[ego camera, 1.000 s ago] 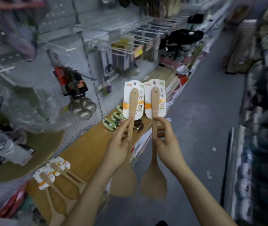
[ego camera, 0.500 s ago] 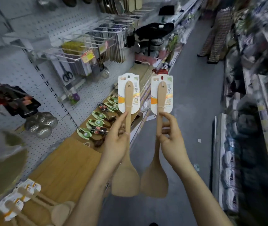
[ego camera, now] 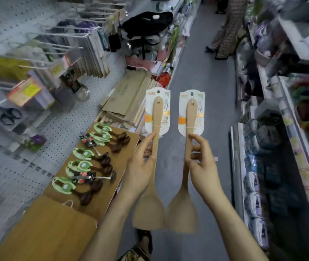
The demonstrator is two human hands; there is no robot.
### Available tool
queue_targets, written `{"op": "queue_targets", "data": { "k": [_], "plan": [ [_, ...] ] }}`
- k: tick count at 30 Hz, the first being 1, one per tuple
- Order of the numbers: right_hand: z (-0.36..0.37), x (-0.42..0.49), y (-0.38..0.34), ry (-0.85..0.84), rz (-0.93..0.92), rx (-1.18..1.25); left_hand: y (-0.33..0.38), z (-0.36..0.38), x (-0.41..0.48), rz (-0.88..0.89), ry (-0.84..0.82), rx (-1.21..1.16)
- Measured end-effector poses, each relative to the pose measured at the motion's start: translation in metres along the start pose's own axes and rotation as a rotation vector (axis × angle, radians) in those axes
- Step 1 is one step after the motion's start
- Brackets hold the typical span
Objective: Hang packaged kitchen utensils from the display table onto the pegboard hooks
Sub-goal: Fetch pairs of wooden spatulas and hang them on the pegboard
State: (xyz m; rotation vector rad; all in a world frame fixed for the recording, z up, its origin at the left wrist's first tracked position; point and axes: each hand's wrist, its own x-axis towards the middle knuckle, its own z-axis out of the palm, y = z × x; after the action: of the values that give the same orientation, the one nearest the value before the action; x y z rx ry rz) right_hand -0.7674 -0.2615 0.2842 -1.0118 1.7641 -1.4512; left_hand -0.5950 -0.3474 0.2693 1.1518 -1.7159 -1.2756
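My left hand [ego camera: 140,172] grips the handle of a wooden spatula [ego camera: 156,117] with a white and orange card on its top end. My right hand [ego camera: 202,166] holds a second, matching wooden spatula [ego camera: 190,113] the same way. Both hang upright over the aisle floor, blades down, a short gap between them. The white pegboard [ego camera: 74,119] with long metal hooks [ego camera: 55,47] fills the left side. The wooden display table [ego camera: 101,196] lies below it, to the left of my left hand.
Several dark wooden spoons on green cards [ego camera: 82,164] lie in a row on the table. Flat cardboard-coloured packs [ego camera: 131,98] are stacked beyond. Scissors [ego camera: 8,114] hang on the pegboard. Stocked shelves [ego camera: 262,166] line the right. A person's legs [ego camera: 227,32] stand far down the aisle.
The view has swung right and forward along the aisle; the white-carded spatulas on the table have left the view. The two held spatulas have drawn slightly apart.
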Motion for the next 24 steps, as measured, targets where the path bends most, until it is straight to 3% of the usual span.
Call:
{"op": "queue_targets", "data": {
  "k": [8,15,24],
  "plan": [
    [0.006,0.121,-0.009,0.135,0.013,-0.028,0.002,0.014,0.146,0.037,-0.184,0.056],
    [-0.020,0.212,0.005,0.164,0.037,-0.038,-0.001,0.061,0.255,0.024,-0.239,0.057],
    [-0.078,0.380,0.016,0.066,0.007,-0.015,0.021,0.136,0.393,0.004,-0.133,0.014]
  ]
}}
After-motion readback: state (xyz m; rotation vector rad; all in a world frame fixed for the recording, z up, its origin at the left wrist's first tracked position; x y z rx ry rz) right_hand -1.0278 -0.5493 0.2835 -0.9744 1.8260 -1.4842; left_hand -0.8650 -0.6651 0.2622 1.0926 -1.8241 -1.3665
